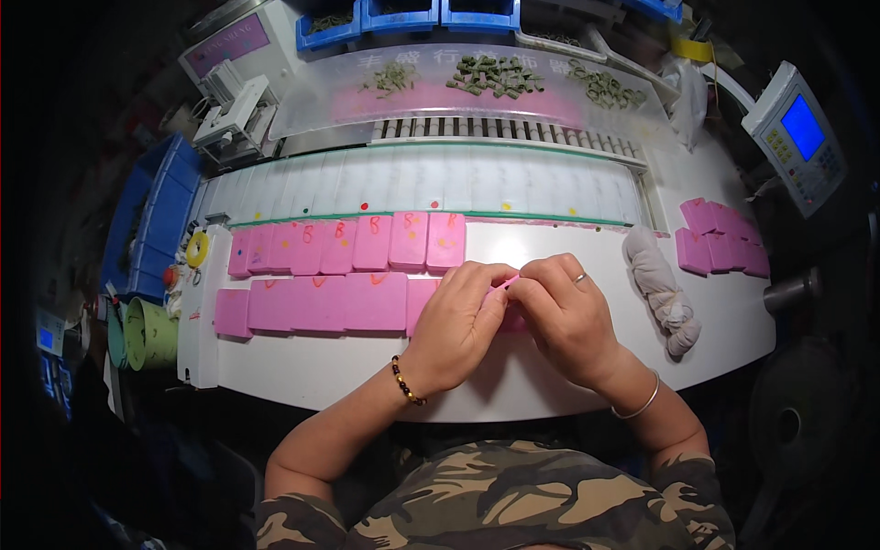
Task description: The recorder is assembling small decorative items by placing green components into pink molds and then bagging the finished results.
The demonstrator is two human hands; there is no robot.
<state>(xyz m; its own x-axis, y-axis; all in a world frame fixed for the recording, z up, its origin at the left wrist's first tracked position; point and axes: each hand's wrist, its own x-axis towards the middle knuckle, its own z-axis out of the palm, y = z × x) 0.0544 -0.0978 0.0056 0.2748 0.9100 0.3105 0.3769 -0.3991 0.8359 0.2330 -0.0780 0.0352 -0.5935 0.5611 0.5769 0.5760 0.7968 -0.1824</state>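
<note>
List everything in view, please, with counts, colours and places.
Table: one, white, centre
Blocks: many, pink, two rows, right cluster
Bins: several, blue, far edge, left
Curls: three piles, green, on plastic sheet
Strips: one row, white, behind blocks
Cloth: one, pale grey, right
Keypad display: one, white, far right
Bucket: one, light green, left
Machine: one, white, far left corner
Sleeves: two, camouflage, bottom
Left hand: one, bare, centre
Right hand: one, bare, centre

Left grip (461, 313), right grip (566, 313), pink piece (500, 286) between
</note>
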